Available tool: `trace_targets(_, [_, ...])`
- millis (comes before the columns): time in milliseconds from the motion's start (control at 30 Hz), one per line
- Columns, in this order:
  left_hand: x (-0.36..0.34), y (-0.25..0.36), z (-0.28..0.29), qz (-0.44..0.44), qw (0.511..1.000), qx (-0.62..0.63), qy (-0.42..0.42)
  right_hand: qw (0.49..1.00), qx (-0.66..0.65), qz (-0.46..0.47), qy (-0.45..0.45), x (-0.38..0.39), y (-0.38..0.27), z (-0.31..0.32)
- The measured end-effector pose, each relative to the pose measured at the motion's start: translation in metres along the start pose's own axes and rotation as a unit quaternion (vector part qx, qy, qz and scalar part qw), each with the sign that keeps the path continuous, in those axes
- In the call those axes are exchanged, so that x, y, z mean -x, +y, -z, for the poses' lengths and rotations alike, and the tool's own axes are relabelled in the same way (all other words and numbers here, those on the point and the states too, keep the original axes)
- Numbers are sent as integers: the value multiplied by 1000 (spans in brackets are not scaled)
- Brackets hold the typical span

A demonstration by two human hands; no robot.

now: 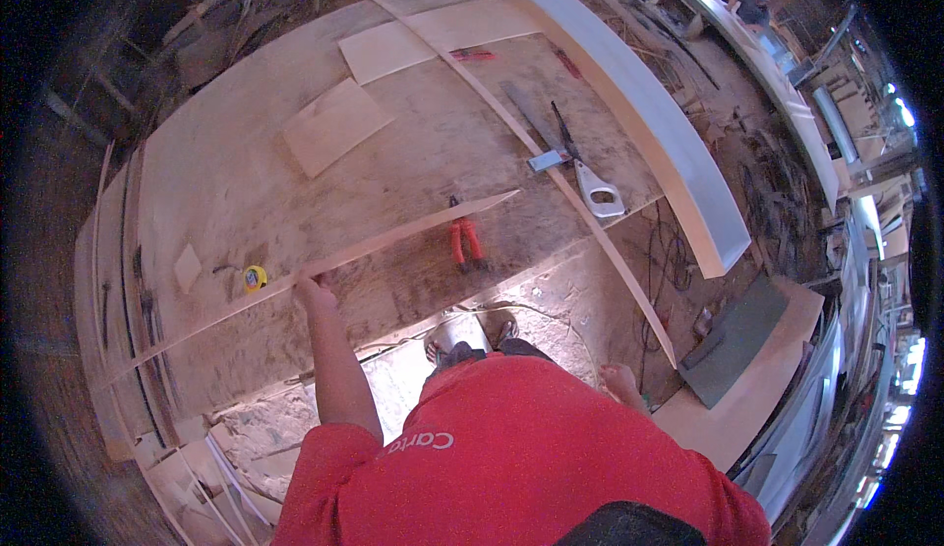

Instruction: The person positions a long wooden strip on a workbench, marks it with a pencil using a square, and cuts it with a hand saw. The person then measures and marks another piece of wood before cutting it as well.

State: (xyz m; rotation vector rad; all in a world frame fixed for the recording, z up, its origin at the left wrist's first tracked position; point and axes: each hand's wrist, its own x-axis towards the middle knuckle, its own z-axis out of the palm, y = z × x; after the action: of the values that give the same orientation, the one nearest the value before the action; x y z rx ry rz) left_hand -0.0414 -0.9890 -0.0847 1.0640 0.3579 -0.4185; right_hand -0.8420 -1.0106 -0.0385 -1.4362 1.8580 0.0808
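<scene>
My left hand (317, 295) is closed on the near edge of a long, thin wooden strip (403, 226), which slants across the worktable. The strip's right end comes to a point beyond red-handled pliers (465, 239). Just left of that hand, on the strip's far side, lies a yellow tape measure (255, 277). Down by my right side, off the table, my right hand (621, 384) has its fingers curled together, with nothing visible in them. A second thin strip (492, 103) crosses the table lengthwise, passing a try square (549, 159) and a handsaw (597, 192) with a pale handle.
Thin rectangular sheets (339, 125) lie on the worktable (226, 172). Along its right side runs a long, deep board (639, 93). A dark green sheet (737, 339) rests on a panel at the right. Cables (669, 251) trail over the floor. Another person (752, 5) is far off, upper right.
</scene>
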Motion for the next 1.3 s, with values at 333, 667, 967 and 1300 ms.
trace_targets(333, [37, 17, 3, -7, 998, 64, -22, 965, 46, 202, 164, 6, -156, 54])
trace_targets(667, [215, 48, -2, 39, 998, 41, 24, 897, -61, 402, 173, 25, -365, 57])
trace_targets(967, [241, 56, 31, 48, 995, 86, 12, 916, -35, 382, 118, 16, -346, 13])
trace_targets(1300, [306, 64, 3, -6, 1000, 0, 21, 950, 59, 306, 0, -13, -302, 19])
